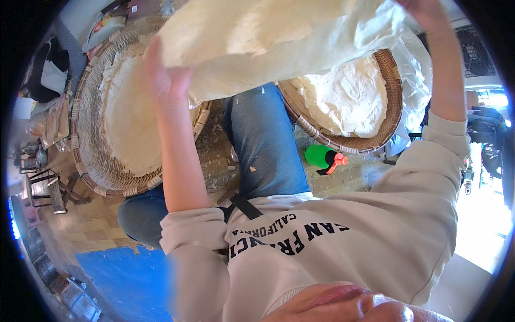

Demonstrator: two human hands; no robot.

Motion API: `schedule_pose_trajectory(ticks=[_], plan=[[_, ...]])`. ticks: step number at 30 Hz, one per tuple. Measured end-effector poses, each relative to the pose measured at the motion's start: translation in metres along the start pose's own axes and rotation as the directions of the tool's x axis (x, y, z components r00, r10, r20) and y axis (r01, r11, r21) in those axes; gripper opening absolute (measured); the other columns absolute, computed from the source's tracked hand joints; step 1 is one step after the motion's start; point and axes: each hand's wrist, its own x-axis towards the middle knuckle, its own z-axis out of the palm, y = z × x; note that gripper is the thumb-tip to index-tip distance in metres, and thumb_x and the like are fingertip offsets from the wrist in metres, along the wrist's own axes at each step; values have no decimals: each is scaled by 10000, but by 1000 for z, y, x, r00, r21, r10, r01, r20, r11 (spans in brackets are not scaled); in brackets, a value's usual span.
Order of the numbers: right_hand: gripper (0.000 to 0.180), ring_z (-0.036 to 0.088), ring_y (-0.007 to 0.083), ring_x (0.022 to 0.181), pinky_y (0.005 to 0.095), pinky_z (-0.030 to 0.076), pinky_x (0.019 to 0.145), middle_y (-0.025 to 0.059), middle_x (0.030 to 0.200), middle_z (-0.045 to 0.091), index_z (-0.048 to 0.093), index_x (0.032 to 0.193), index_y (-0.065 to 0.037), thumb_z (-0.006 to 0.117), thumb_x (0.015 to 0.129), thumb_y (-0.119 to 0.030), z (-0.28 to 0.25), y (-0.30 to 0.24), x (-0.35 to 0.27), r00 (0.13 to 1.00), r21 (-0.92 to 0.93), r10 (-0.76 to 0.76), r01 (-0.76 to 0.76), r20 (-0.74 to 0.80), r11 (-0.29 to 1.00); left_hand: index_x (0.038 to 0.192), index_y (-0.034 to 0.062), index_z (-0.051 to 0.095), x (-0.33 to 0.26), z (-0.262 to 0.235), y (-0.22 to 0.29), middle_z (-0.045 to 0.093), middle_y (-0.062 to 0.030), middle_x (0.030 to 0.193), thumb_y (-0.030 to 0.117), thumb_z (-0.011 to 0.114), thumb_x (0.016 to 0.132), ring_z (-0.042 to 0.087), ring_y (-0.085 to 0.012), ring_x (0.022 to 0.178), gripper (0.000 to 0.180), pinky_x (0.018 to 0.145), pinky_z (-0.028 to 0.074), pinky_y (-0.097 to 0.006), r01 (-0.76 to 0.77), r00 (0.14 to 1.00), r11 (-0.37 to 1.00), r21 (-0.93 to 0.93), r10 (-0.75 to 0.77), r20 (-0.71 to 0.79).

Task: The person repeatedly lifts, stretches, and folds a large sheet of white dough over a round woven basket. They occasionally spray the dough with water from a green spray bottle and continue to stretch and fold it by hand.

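A large, thin, cream-coloured sheet (pixel 257 32) is stretched in the air between my hands, its far side cut off by the picture's upper edge. My left hand (pixel 167 72), slightly blurred, grips its left edge above the wicker basket (pixel 88 155). Raised at the upper right, my right hand (pixel 426 12) is at the sheet's other end; its fingers are partly out of the picture. Flat, cream-coloured sheets (pixel 126 123) lie in the left basket. More crumpled pale sheets (pixel 348 99) fill the right wicker basket (pixel 394 80), partly under the raised sheet.
A green spray bottle (pixel 317 155) with an orange nozzle stands on the floor by my knee. Clear plastic film (pixel 416 80) hangs beside the right basket. A small stool (pixel 51 190) is at the left, and a blue patch (pixel 126 279) covers the floor behind me.
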Motion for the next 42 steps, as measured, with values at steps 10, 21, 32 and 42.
schedule_pose_trajectory(ticks=[10,21,32,42], plan=[[372,609,251,1119,366,486,987,129,1233,613,531,1270,45,574,951,-141,-240,136,63,939,-786,-339,254,61,564,1088,52,611,127,130,-136,663,-87,960,122,586,911,633,-270,868,192,723,517,-371,-61,959,800,597,-120,258],[411,663,148,863,281,556,737,37,1019,689,622,1217,-23,718,871,-222,-239,343,-150,677,96,613,-636,-408,766,1282,-95,406,117,-6,-296,660,-237,1010,183,677,873,674,-305,958,564,787,546,-446,-69,993,-32,997,-101,65],[458,540,368,1145,450,440,950,201,1189,568,531,1286,-44,629,901,-272,-143,377,-182,958,-907,188,-269,-218,322,1393,138,460,78,-57,-338,487,-119,1402,337,547,943,531,-314,1211,500,1048,374,-515,-677,736,-670,306,-604,306],[615,145,259,1485,453,124,1203,55,1604,191,189,1546,-167,361,1017,-431,30,408,-152,873,-837,183,345,452,424,1106,50,610,97,-23,-236,651,-185,1085,302,471,987,627,-319,1034,311,962,457,-487,-638,702,-403,656,-654,280]])
